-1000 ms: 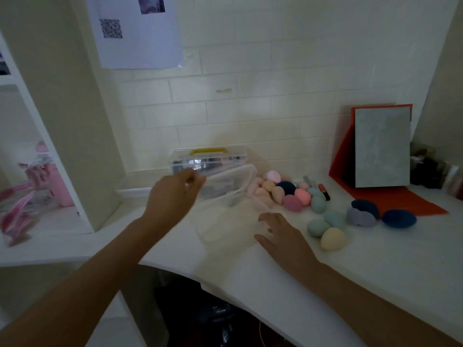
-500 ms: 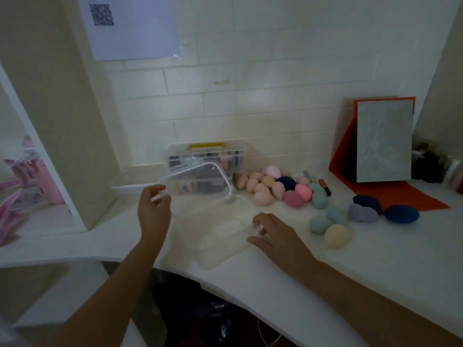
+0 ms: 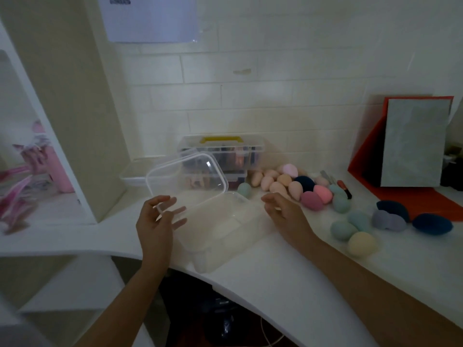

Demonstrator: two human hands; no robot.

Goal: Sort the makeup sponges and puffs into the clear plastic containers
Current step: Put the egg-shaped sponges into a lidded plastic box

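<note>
Since half a second ago the lid [image 3: 186,175] has left our left hand [image 3: 156,217] and now stands tilted on its edge behind the clear container [image 3: 220,229], leaning toward the handled storage box [image 3: 221,152] at the wall, while our right hand [image 3: 283,212] has lifted off the container's rim. Both hands now hover, one at each side of the open container; the left fingers [image 3: 179,211] are spread loosely and grip nothing, and the right fingers [image 3: 268,198] are half curled, also holding nothing. The container sits near the front edge of the bench [image 3: 288,279], and looks empty, though its cloudy walls make that hard to confirm. We judge that the opening step is finished and the sorting itself has not begun. The sponges lie to the right: a peach and pink cluster [image 3: 288,184] close to the far corner of the container, a lone teal sponge [image 3: 244,189] just behind it, a teal and yellow group [image 3: 350,229] further right, and the dark blue and grey puffs [image 3: 400,216] beyond those. The next move, as we see it, calls for the right hand to reach into the nearest cluster and pick one sponge, with a light pinch since they are soft, then drop it in the container. A second shallow tray [image 3: 140,172] waits at the back left for the other sort.
</note>
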